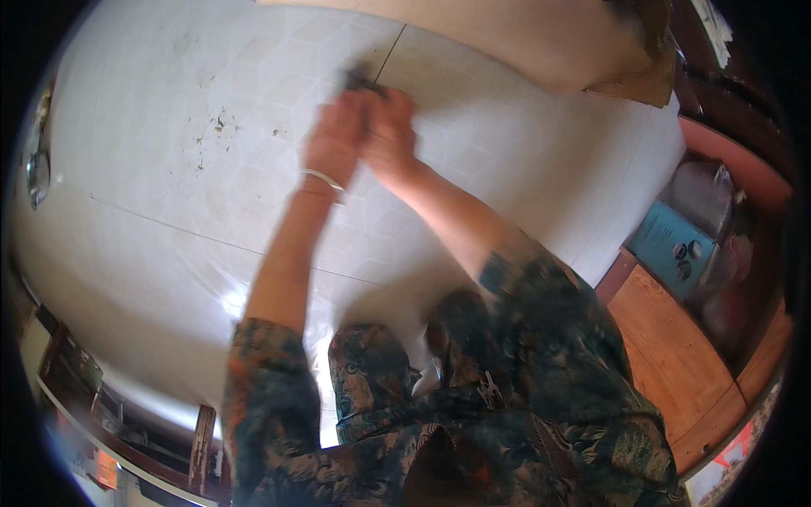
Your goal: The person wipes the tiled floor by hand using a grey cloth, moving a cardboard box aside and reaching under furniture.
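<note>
Both hands are together above the pale tiled floor (158, 209), blurred by motion. My left hand (332, 136), with a silver-coloured bangle (326, 180) at its wrist, is closed against a dark object (360, 77). Pressed alongside, my right hand (389, 130) is closed on the same object. Its dark end sticks out beyond the fingers, near a floor joint; blur hides what it is. Dark crumbs of debris (219, 123) lie scattered on the tiles, left of the hands.
A large sheet of brown cardboard (507, 35) reaches over the floor at the top. To the right, a wooden cabinet (675, 364) stands beside a blue printed box (673, 246) and plastic bags (700, 187). Dark wooden furniture (201, 450) is at lower left.
</note>
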`<state>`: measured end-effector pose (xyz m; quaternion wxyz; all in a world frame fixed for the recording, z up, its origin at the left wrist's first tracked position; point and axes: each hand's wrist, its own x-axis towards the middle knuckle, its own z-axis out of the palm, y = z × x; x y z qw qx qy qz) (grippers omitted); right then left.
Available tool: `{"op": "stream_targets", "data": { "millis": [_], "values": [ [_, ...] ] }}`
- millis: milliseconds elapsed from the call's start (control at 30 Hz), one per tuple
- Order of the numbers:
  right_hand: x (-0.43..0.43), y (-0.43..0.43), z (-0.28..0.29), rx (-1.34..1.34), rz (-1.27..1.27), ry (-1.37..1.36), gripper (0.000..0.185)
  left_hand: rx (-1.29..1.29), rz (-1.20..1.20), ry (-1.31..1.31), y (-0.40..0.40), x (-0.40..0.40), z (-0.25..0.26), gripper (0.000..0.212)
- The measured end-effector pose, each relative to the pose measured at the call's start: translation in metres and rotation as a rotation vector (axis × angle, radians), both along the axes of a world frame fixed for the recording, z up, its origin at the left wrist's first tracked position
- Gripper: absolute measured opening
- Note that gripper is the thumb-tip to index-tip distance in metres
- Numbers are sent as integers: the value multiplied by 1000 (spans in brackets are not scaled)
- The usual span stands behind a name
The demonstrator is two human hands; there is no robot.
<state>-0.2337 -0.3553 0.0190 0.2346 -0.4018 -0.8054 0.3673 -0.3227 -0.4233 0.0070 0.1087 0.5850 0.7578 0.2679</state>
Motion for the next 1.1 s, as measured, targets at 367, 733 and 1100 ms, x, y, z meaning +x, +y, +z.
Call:
{"op": "stream_targets", "data": {
  "millis": [367,733,1100],
  "values": [
    [14,10,26,21,16,-66,45,28,122,-139,7,23,45,40],
    [-70,74,11,48,62,-241,20,81,95,44,76,-61,9,40],
    [19,88,46,-188,494,-767,57,-176,272,130,-121,7,61,54]
  ]
}}
